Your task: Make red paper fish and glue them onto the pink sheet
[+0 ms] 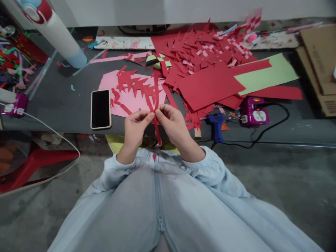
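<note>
Two red paper strips cross between my fingertips at the table's front edge. My left hand pinches them from one side. My right hand pinches close beside it, thumb and finger pressed together at the crossing. The strips' upper ends reach over a pink paper sheet, and a lower end hangs toward my jacket. Spiky red paper cut-outs with small googly eyes lie on the pink sheet just beyond my hands. Whether the strips join these cut-outs is unclear.
A phone lies left of the pink sheet. A white bottle stands behind it. Red paper scraps are heaped at the back, with red sheets and green paper nearby. A blue glue gun and its cord sit at right.
</note>
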Demonstrator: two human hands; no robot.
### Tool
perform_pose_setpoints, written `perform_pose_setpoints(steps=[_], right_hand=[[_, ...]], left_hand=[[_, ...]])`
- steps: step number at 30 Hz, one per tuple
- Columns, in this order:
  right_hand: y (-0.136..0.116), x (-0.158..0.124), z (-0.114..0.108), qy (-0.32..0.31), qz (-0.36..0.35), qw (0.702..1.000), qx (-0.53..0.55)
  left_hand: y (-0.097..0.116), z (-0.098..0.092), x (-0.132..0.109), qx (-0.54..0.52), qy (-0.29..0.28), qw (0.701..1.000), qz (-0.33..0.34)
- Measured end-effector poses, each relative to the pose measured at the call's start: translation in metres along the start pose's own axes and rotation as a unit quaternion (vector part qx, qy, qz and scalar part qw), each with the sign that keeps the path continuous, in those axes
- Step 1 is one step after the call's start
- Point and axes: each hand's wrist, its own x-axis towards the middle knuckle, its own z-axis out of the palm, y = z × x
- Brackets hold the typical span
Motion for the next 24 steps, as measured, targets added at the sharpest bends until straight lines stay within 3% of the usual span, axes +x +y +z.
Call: perform_pose_setpoints(steps=[4,9,13,20,24], right_hand=[[-0.005,-0.001,0.003,0.017,0.007,0.999,0.026],[-0.010,0.000,-0.002,-0.017,0.030,0.999,0.009],[-0.010,0.001,-0.004,-0.030,0.039,0.999,0.014],[-0.011,0.002,-0.006,-0.025,0.052,0.998,0.038],[-0.009,0.001,-0.003,-0.013,0.061,0.996,0.060]], left_hand=[[0.001,0.004,0.000,-0.028,0.023,0.999,-0.012],[0.002,0.001,0.002,-0.016,0.042,0.999,-0.016],[0.000,-0.002,0.003,-0.014,0.034,0.999,-0.002],[0.005,-0.005,0.001,0.002,-0.011,0.999,-0.039],[0.005,-0.004,0.001,0.007,0.007,0.999,-0.039]])
